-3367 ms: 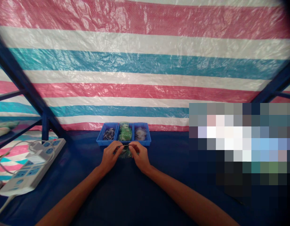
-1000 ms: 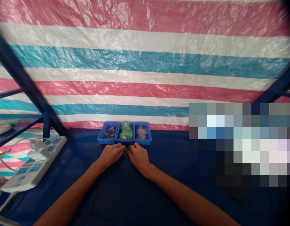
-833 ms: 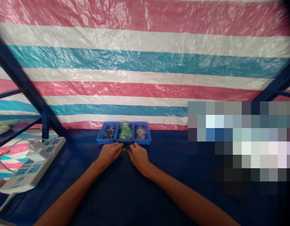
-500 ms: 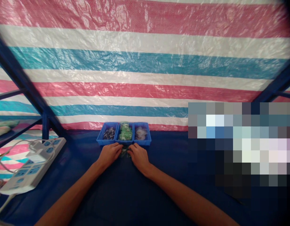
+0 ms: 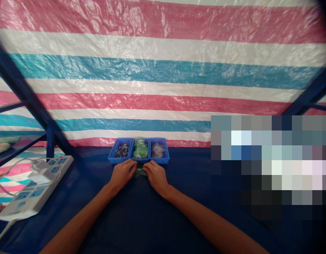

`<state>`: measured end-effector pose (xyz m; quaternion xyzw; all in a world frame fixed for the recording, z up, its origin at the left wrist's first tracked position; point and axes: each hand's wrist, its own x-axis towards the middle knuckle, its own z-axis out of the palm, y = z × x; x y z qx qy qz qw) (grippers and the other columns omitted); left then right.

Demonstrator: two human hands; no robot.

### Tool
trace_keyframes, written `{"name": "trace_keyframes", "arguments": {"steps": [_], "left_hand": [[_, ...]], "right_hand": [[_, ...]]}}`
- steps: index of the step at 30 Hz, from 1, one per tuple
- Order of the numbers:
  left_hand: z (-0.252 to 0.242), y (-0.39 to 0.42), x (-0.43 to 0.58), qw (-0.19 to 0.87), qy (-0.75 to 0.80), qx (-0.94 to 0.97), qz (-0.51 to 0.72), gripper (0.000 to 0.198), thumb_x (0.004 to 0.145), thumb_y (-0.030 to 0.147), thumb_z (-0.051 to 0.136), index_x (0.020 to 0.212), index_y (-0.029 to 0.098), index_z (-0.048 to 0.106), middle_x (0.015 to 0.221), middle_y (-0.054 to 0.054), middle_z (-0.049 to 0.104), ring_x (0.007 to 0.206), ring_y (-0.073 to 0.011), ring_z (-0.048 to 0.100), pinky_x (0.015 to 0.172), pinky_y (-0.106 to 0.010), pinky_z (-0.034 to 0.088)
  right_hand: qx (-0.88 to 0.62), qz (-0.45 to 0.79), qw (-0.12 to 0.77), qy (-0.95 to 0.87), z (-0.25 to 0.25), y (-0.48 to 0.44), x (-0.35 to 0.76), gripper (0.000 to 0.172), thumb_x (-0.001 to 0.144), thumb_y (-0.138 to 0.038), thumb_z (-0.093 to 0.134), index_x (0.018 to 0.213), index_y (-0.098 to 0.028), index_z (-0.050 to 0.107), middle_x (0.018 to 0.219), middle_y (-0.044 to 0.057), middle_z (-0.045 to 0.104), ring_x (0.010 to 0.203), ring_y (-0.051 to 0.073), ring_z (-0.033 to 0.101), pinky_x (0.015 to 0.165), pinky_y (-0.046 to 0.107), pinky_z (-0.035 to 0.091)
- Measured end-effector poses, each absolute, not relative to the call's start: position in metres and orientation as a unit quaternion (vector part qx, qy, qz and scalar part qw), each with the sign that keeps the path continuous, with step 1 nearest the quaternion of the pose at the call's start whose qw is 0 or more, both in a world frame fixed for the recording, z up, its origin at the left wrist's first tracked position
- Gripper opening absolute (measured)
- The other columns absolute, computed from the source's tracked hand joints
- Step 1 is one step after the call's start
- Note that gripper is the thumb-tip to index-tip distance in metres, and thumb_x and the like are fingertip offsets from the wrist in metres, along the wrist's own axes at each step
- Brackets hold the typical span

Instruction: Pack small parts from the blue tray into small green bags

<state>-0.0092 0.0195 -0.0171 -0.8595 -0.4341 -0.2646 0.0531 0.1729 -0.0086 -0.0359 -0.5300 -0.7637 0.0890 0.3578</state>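
the gap between the hands has widened a little over the last second, and more of the clear greenish packet [image 5: 138, 171] shows on the tabletop [image 5: 142, 225]; the thin dark piece held between both hands earlier can no longer be made out, so attention now seems to be on the packet itself. at the packet's 9 o'clock, the left hand [image 5: 122, 174] has its fingers bent close together at the near edge; at 3 o'clock, the right hand [image 5: 156, 176] has thumb and fingers drawn in likewise. whether either one pinches it, i cannot tell: the knuckles cover the contact

far off at 9 o'clock lies a power strip [image 5: 37, 190] with looping cords, well apart. just beyond the hands, the left bin [image 5: 115, 161] at 11 holds thin pieces [image 5: 122, 151], the middle bin [image 5: 140, 160] at 12 a green bundle [image 5: 140, 150], the right bin [image 5: 163, 161] towards 1 cloudy pieces [image 5: 157, 151]; their front walls limit reach forward. at 3 o'clock, everything is blurred out
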Motion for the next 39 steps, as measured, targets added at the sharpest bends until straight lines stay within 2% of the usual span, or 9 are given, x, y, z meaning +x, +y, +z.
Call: {"name": "trace_keyframes", "arguments": {"steps": [4, 10, 18, 25, 31, 34, 37, 39], "left_hand": [[-0.014, 0.018, -0.006, -0.01, -0.431, -0.851, -0.3, 0.023, 0.09, 0.028, 0.045, 0.094, 0.021, 0.066, 0.091, -0.004, 0.069, 0.08, -0.0167, 0.065, 0.074, -0.025, 0.048], [-0.008, 0.012, -0.001, -0.116, -0.403, -0.851, -0.317, 0.027, 0.092, 0.031, 0.043, 0.087, 0.02, 0.068, 0.084, -0.002, 0.07, 0.078, -0.0153, 0.064, 0.071, -0.023, 0.048], [-0.01, 0.009, 0.0, -0.142, -0.402, -0.853, -0.301, 0.025, 0.088, 0.036, 0.051, 0.1, 0.02, 0.067, 0.096, -0.003, 0.069, 0.084, -0.0155, 0.064, 0.078, -0.024, 0.047], [-0.01, 0.007, -0.001, -0.157, -0.387, -0.864, -0.282, 0.027, 0.089, 0.038, 0.048, 0.1, 0.02, 0.066, 0.096, -0.004, 0.069, 0.084, -0.0159, 0.063, 0.077, -0.024, 0.047], [-0.012, 0.007, -0.002, -0.136, -0.378, -0.865, -0.301, 0.03, 0.085, 0.038, 0.055, 0.107, 0.02, 0.063, 0.103, -0.005, 0.068, 0.089, -0.0174, 0.064, 0.079, -0.025, 0.047], [-0.015, 0.009, -0.002, -0.13, -0.38, -0.862, -0.311, 0.026, 0.087, 0.032, 0.052, 0.106, 0.02, 0.064, 0.099, -0.004, 0.069, 0.084, -0.0158, 0.064, 0.075, -0.023, 0.047], [-0.016, 0.01, -0.003, -0.115, -0.398, -0.84, -0.35, 0.023, 0.088, 0.029, 0.05, 0.1, 0.019, 0.066, 0.094, -0.005, 0.07, 0.083, -0.0166, 0.064, 0.076, -0.025, 0.047], [-0.016, 0.01, -0.004, -0.112, -0.413, -0.817, -0.386, 0.022, 0.088, 0.028, 0.05, 0.098, 0.018, 0.067, 0.094, -0.005, 0.07, 0.083, -0.0173, 0.064, 0.078, -0.025, 0.047]], "right_hand": [[-0.515, 0.115, 0.415, -0.741, -0.036, -0.007, 0.175, 0.017, 0.091, -0.022, 0.048, 0.086, -0.02, 0.063, 0.085, 0.002, 0.062, 0.081, 0.014, 0.058, 0.077, 0.023, 0.041], [-0.5, 0.152, 0.484, -0.702, -0.039, -0.005, 0.176, 0.016, 0.091, -0.024, 0.046, 0.085, -0.018, 0.059, 0.082, 0.002, 0.06, 0.078, 0.015, 0.056, 0.073, 0.024, 0.041], [-0.476, 0.189, 0.542, -0.667, -0.038, -0.005, 0.177, 0.018, 0.091, -0.025, 0.044, 0.082, -0.017, 0.058, 0.077, 0.002, 0.059, 0.071, 0.014, 0.054, 0.068, 0.023, 0.04], [-0.443, 0.23, 0.55, -0.669, -0.036, -0.008, 0.176, 0.019, 0.091, -0.025, 0.044, 0.08, -0.019, 0.058, 0.063, -0.002, 0.055, 0.057, 0.012, 0.052, 0.059, 0.022, 0.04], [-0.436, 0.235, 0.553, -0.67, -0.037, -0.009, 0.176, 0.016, 0.091, -0.023, 0.045, 0.084, -0.019, 0.059, 0.066, -0.001, 0.059, 0.06, 0.012, 0.057, 0.062, 0.022, 0.044], [-0.427, 0.224, 0.557, -0.677, -0.036, -0.01, 0.176, 0.015, 0.09, -0.024, 0.046, 0.086, -0.019, 0.06, 0.072, 0.0, 0.061, 0.065, 0.013, 0.058, 0.065, 0.023, 0.046], [-0.428, 0.188, 0.584, -0.664, -0.034, -0.011, 0.176, 0.015, 0.09, -0.026, 0.048, 0.091, -0.018, 0.06, 0.084, 0.004, 0.061, 0.076, 0.015, 0.058, 0.07, 0.025, 0.047], [-0.43, 0.166, 0.606, -0.648, -0.032, -0.011, 0.177, 0.018, 0.088, -0.026, 0.05, 0.101, -0.018, 0.06, 0.096, 0.007, 0.059, 0.083, 0.017, 0.057, 0.073, 0.027, 0.048]]}}
